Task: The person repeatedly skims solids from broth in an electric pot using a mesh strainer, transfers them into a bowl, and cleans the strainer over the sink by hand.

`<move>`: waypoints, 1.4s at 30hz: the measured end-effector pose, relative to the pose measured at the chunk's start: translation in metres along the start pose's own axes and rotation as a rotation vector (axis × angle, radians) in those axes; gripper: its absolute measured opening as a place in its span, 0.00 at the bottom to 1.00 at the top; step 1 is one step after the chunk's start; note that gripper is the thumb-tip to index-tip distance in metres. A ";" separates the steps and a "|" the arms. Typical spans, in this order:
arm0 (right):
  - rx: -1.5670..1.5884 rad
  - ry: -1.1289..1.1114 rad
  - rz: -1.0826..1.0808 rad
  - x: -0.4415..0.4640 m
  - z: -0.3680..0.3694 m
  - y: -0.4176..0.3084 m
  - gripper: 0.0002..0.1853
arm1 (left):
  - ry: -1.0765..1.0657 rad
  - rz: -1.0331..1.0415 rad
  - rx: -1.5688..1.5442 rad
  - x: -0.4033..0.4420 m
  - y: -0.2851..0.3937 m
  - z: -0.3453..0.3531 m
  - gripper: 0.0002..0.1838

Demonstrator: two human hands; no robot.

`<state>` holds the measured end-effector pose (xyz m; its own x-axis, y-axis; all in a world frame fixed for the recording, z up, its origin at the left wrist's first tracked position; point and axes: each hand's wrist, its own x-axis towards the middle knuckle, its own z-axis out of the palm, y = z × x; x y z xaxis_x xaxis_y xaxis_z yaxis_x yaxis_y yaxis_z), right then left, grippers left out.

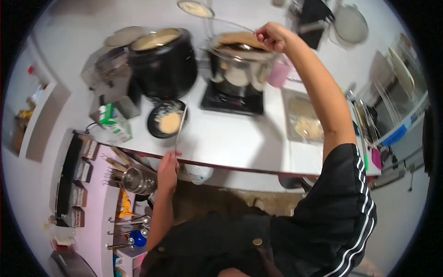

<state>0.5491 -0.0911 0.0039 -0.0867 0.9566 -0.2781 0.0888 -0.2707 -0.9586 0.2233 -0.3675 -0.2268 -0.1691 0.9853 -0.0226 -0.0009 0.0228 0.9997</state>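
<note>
My right hand (273, 38) is raised above the steel pot (237, 69), its fingers closed round the thin handle of a round wire strainer (196, 9). The strainer's head reaches left past the pot, with pale stuff in it. Low at the counter's front edge, my left hand (168, 167) grips a long thin metal-handled utensil (182, 121). This handle slants up across the right side of a black bowl (154, 131), which has a pale tan round patch in it. I cannot make out the utensil's head.
A large black pot (161, 69) with pale contents stands at the back left. The steel pot sits on a black induction cooker (233, 102). A green-and-white carton (114, 122) is at the left, a metal tray (295, 106) at the right. Ladles (134, 226) hang below left.
</note>
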 end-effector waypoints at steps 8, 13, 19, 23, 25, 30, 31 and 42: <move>-0.051 0.104 -0.135 -0.190 -0.229 0.128 0.08 | -0.617 -0.275 -0.035 0.036 0.000 0.278 0.11; -0.288 0.437 -0.160 -0.209 -0.300 0.247 0.06 | -0.718 0.051 0.417 0.093 -0.081 0.451 0.14; -1.434 0.837 -0.108 -0.175 -0.318 0.382 0.08 | -0.572 0.329 1.010 0.094 -0.127 0.547 0.13; -1.470 0.809 -0.097 -0.178 -0.315 0.410 0.08 | -0.509 0.387 1.040 0.107 -0.147 0.569 0.12; -1.405 0.844 -0.022 -0.180 -0.311 0.411 0.09 | -0.534 0.398 1.047 0.110 -0.148 0.574 0.12; -1.369 0.708 0.152 -0.177 -0.318 0.381 0.08 | -0.537 0.431 1.018 0.111 -0.153 0.578 0.12; -1.368 0.638 0.183 -0.174 -0.323 0.378 0.08 | -0.538 0.423 1.006 0.111 -0.154 0.576 0.12; -1.339 0.537 0.285 -0.159 -0.344 0.373 0.12 | -0.527 0.357 0.957 0.111 -0.146 0.580 0.13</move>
<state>0.9371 -0.3075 -0.2877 0.4354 0.8946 -0.1011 0.8979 -0.4396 -0.0226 0.7760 -0.1630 -0.3774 0.4246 0.9046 0.0381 0.7512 -0.3755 0.5429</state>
